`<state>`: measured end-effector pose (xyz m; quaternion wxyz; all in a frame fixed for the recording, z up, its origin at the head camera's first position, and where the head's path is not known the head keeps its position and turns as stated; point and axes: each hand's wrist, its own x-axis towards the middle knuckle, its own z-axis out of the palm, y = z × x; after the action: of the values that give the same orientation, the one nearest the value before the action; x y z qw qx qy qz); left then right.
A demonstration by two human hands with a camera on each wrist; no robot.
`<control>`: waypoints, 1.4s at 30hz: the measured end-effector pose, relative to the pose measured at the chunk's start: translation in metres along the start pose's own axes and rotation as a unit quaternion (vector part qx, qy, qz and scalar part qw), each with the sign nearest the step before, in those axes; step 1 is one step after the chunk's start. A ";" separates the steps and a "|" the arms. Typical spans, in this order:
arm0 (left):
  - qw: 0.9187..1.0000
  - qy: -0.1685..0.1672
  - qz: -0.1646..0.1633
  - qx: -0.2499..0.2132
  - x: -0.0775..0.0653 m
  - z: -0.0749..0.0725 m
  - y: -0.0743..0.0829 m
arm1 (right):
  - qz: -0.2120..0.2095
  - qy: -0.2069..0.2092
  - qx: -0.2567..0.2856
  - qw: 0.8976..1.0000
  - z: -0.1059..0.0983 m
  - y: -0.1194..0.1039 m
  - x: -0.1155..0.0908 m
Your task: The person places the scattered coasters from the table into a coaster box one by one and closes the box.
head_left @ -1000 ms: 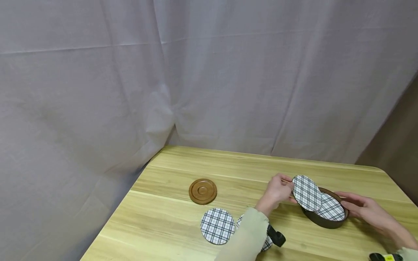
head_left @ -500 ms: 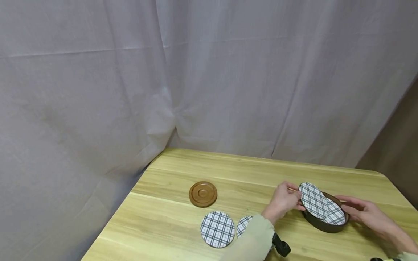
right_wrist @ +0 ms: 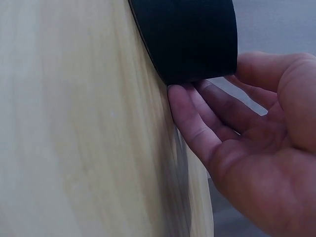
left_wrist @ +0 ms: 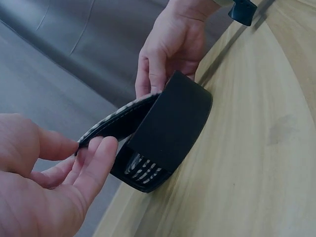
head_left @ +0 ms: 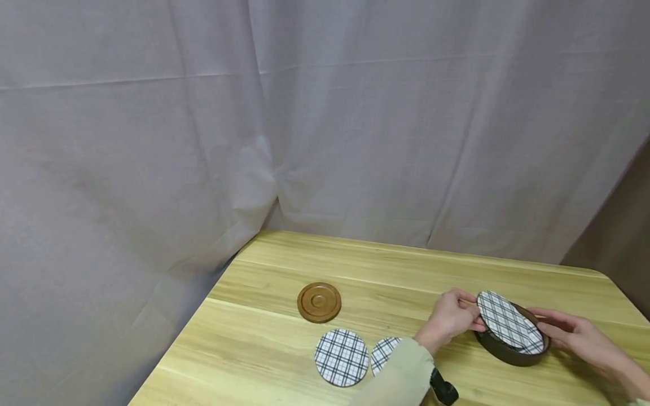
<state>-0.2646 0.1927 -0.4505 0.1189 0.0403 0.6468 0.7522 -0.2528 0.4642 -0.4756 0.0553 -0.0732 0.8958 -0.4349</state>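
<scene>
My left hand (head_left: 451, 317) pinches the edge of a round plaid coaster (head_left: 504, 318) between thumb and fingers. The coaster is tilted, its left edge raised and its right side low inside a round dark coaster holder (head_left: 510, 354). In the left wrist view, the coaster's dark underside shows above the holder (left_wrist: 173, 121), and plaid shows through a slot in the wall. My right hand (head_left: 574, 335) holds the holder's right side, with the thumb near the rim and the fingers against the outer wall, as the right wrist view shows (right_wrist: 256, 128).
A round brown wooden coaster (head_left: 319, 303) lies left on the wooden table (head_left: 244, 338). In front of it lies a plaid coaster (head_left: 342, 358); another plaid coaster (head_left: 383, 352) beside it is partly covered by my left sleeve. A grey curtain (head_left: 355, 141) hangs behind the table.
My left hand has moved right and lowered the plaid coaster further into the holder, over the plaid one visible inside earlier. The right hand stays at the holder's side.
</scene>
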 end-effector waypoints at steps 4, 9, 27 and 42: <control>0.999 -0.019 -0.005 0.033 -0.003 0.000 -0.002 | -0.011 0.011 -0.011 1.000 0.001 0.000 -0.002; 0.995 -0.047 -0.009 0.085 -0.006 0.002 -0.005 | -0.007 0.011 -0.012 1.000 0.001 0.000 -0.003; 0.979 -0.106 0.023 0.173 -0.016 -0.020 0.011 | -0.012 -0.010 0.010 1.000 0.004 -0.009 -0.002; 0.913 -0.145 0.097 0.368 -0.032 -0.054 0.032 | -0.013 0.002 0.016 1.000 0.000 -0.007 -0.002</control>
<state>-0.2492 0.1288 -0.4242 0.1143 0.2520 0.8467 0.4544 -0.2500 0.4599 -0.4699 0.0488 -0.0834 0.8879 -0.4497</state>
